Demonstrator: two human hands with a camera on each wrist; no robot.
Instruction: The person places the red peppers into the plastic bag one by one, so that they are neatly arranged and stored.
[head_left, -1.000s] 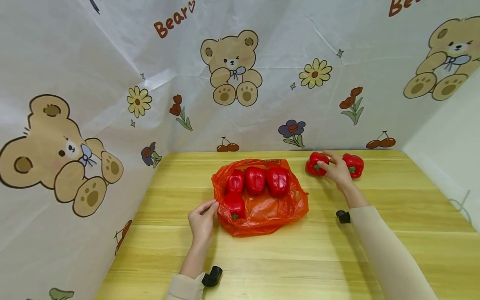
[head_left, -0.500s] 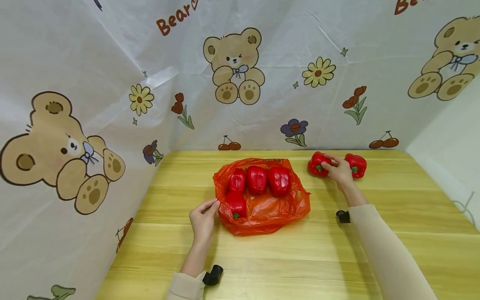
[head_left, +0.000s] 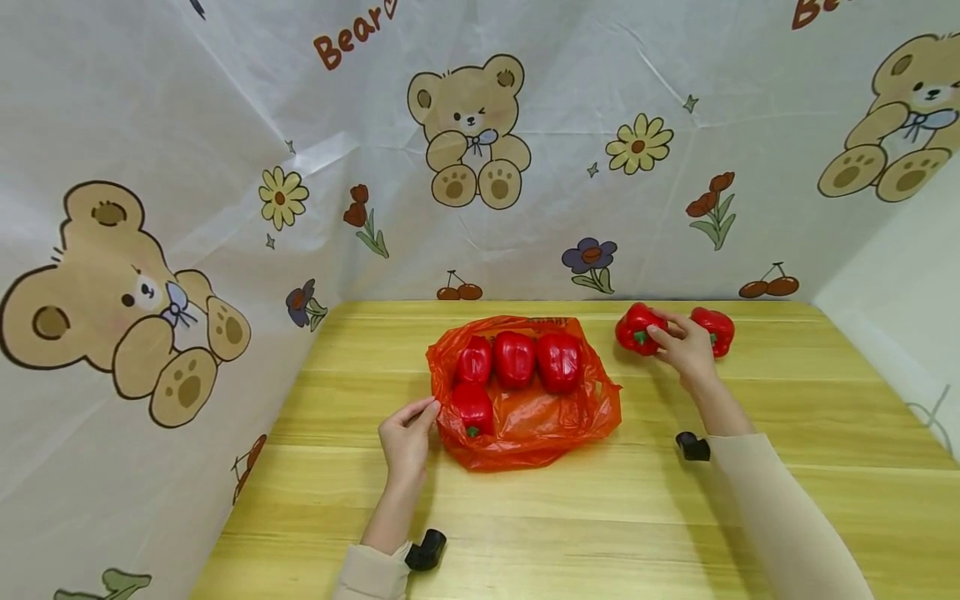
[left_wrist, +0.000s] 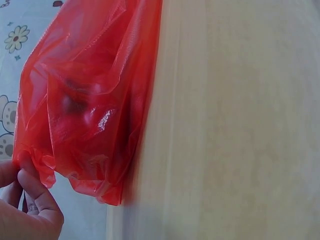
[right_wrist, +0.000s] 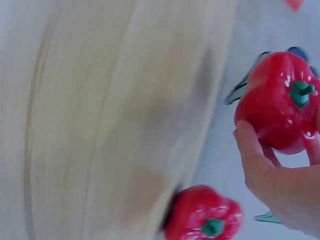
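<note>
My left hand [head_left: 407, 437] pinches the left edge of a thin red plastic bag [head_left: 532, 429] between thumb and fingers; the left wrist view shows the same pinch on the bag's rim. Inside the open bag lie several red bell peppers [head_left: 514, 360], three along the back and one [head_left: 472, 410] at the front left. Behind the bag's right side, my right hand [head_left: 688, 350] holds another red bell pepper [right_wrist: 277, 105] with a green stem; in the right wrist view fingers curl round its side. A further bell pepper [head_left: 717, 325] stands just right of that hand, partly covered by it.
The wooden table [head_left: 555, 533] reaches back to a white cloth wall [head_left: 315, 217] printed with bears and flowers. Cloth also borders the left side. A thin cable [head_left: 930, 417] hangs at the right wall. Black wrist mounts [head_left: 426, 550] sit at both cuffs.
My right wrist and sleeve have shifted slightly toward me and to the right, and the hand covers more of the pepper beside it. My left hand keeps its pinch on the bag.
</note>
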